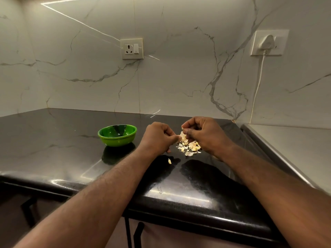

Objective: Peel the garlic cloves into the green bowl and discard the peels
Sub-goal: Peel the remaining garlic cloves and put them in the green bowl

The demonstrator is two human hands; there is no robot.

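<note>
the pale, papery garlic clove [182, 136] is held just above the black countertop [53, 140], pinched between the curled fingers of the left hand [157, 136] and right hand [202, 133]. cream peels [189, 148] lie heaped beneath it, with the glossy green bowl [116, 141] well apart on the left

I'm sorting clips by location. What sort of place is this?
Probably a home kitchen: a glossy black countertop backs onto a marble-look wall with a socket, and the left hand and right hand pinch a garlic clove above a pile of peels, near a green bowl.
</note>
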